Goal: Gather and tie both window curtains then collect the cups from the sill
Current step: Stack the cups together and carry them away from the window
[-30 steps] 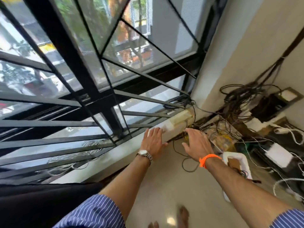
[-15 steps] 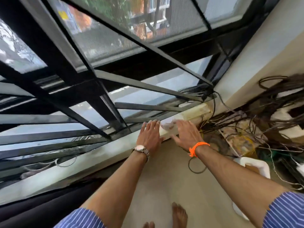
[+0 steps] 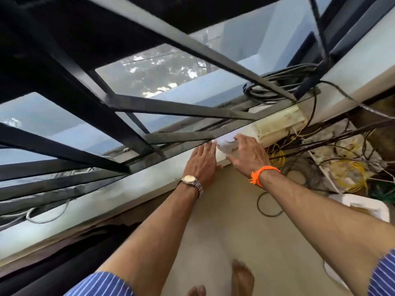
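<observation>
- Bare feet: at 6 o'clock in the frame, standing on the beige floor.
- Blue-striped sleeves: pushed up on both arms, at 7 and 4 o'clock. The bare forearms reach up toward the frame centre.
- Black cable loop: lies on the floor between the right forearm and the wall, at 4 o'clock from the hands.
- White tray: on the floor at 3 o'clock, partly hidden by the right forearm.
- Left hand: wears a metal wristwatch. Its palm lies flat on the sill's inner edge, fingers straight and together, gripping nothing. The fingertips lie just beside the cup's left end.
- Right hand: wears an orange thread band. Its fingers arch over the top of the cup and the thumb runs beneath, so the hand grips it.
- White cup: lies on the sill between the two hands, at 12 o'clock from the left wrist. Blur hides whether it is one cup or a stack.
- Sill: a pale ledge running from 8 o'clock to 2 o'clock below the window.
- Cream plastic box: on the sill, touching the wall side, at 1 o'clock from the cup.
- Yellow cables: tangled with dark wires at 3 o'clock, below the box.
- Black cable coil: on the sill's far end at 1 o'clock, behind the grille.
- Black window grille: crossing bars that fill the upper frame, with glass panes behind.
</observation>
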### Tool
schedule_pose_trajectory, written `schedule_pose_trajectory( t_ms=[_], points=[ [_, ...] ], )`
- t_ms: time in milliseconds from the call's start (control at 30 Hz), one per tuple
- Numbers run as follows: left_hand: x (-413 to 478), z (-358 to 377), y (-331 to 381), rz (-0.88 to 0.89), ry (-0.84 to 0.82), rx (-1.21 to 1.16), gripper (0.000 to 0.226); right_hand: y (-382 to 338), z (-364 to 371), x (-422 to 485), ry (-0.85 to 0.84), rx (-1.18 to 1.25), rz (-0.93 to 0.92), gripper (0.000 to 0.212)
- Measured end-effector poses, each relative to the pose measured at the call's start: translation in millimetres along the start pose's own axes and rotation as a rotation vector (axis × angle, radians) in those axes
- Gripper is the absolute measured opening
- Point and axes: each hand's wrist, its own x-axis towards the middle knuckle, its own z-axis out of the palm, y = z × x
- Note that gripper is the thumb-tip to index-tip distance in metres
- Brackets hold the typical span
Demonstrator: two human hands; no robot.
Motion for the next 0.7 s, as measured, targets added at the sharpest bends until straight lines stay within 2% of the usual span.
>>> schedule_pose_trajectory(
  t_ms=[100,233,400,700],
  points=[
    [14.7,20.6,-1.2,-0.013,-0.003,-0.03,0.078,7.5,21.3,13.8,-0.007,0.039,0.05,0.081],
    [29.3,36.7,-1.7,-0.039,0.022,-0.085,0.078,14.9,39.0,27.0,0.072,0.104,0.045,0.087],
    [43.1,42.6,-1.3,-0.084,0.105,-0.122,0.048,24.2,51.4,42.7,0.087,0.122,0.059,0.09],
    [54.2,57.5,0.3,-0.098,0.105,-0.011,0.044,33.8,63.2,54.8,0.102,-0.051,-0.017,0.075]
  ],
)
